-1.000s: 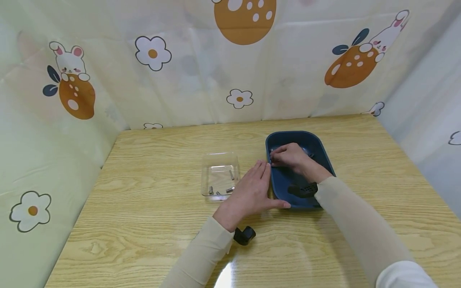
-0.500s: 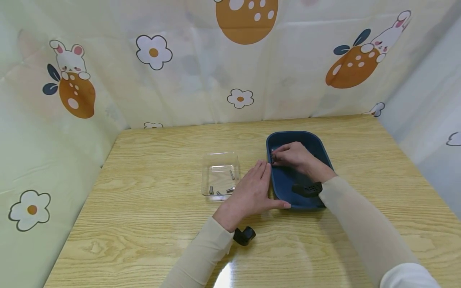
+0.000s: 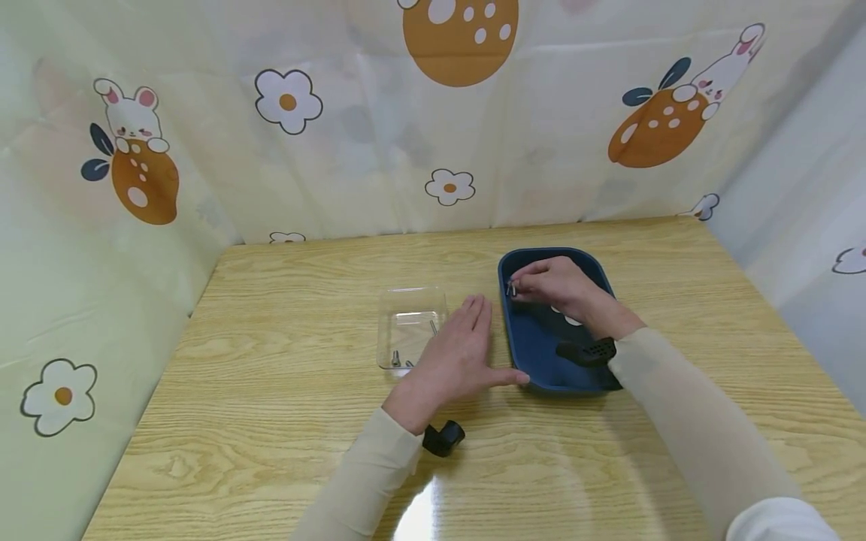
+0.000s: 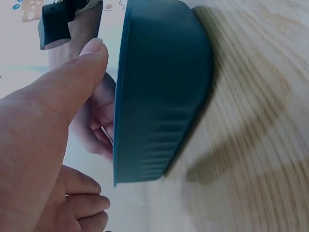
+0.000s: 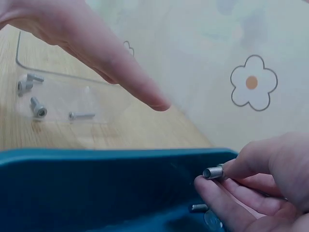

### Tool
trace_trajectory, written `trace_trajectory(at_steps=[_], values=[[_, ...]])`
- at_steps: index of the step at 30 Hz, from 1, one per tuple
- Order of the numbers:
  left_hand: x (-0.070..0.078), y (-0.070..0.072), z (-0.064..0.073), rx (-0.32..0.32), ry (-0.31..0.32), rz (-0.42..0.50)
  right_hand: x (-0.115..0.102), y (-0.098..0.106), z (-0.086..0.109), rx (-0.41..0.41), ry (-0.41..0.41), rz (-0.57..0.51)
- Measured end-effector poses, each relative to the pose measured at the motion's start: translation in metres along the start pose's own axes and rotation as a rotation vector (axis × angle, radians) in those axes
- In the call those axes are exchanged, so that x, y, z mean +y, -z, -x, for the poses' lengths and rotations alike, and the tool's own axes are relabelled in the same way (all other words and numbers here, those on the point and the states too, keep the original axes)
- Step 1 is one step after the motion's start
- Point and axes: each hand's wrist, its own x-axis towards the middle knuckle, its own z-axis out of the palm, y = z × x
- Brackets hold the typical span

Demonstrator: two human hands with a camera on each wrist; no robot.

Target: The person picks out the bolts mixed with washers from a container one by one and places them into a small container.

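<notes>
Inside the dark blue tray [image 3: 537, 349], toward its far left side, my right hand [image 3: 558, 285] pinches a small metal bolt [image 5: 213, 172] between thumb and fingertips. The threaded end of the bolt sticks out in the right wrist view. Below it in the tray lies another bolt [image 5: 198, 208], beside a clear round piece [image 5: 212, 220] that I cannot identify. My left hand [image 3: 452, 357] hovers left of the tray with straight fingers and holds nothing. Its thumb is at the tray's near left corner; whether it touches the rim I cannot tell.
A clear plastic box [image 3: 386, 323] stands left of the tray, partly hidden by my left hand. Several bolts lie in it, one a socket-head bolt [image 5: 38, 107]. The wooden table [image 3: 271, 361] ends at a patterned curtain [image 3: 365, 150].
My right hand has risen slightly off the tray's left side with the bolt. My left hand has drawn back left, its fingers leaving the tray's rim.
</notes>
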Motion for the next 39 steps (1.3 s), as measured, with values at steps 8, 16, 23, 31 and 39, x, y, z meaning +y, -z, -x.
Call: trace_trajectory(at_steps=[8, 16, 23, 31, 39], values=[[-0.015, 0.007, 0.008, 0.009, 0.035, 0.017, -0.014, -0.002, 0.003, -0.029, 0.016, -0.069], [-0.031, 0.014, 0.018, 0.02, 0.068, 0.044, -0.026, -0.006, 0.006, -0.054, 0.053, -0.073], [-0.045, 0.018, 0.026, 0.04, 0.099, 0.081, -0.031, -0.019, 0.004, -0.088, 0.082, -0.084], [-0.059, 0.022, 0.034, 0.067, 0.123, 0.084, -0.038, -0.04, -0.002, -0.103, 0.07, -0.074], [-0.071, 0.024, 0.042, 0.092, 0.157, 0.103, -0.043, -0.065, -0.005, -0.128, 0.065, -0.046]])
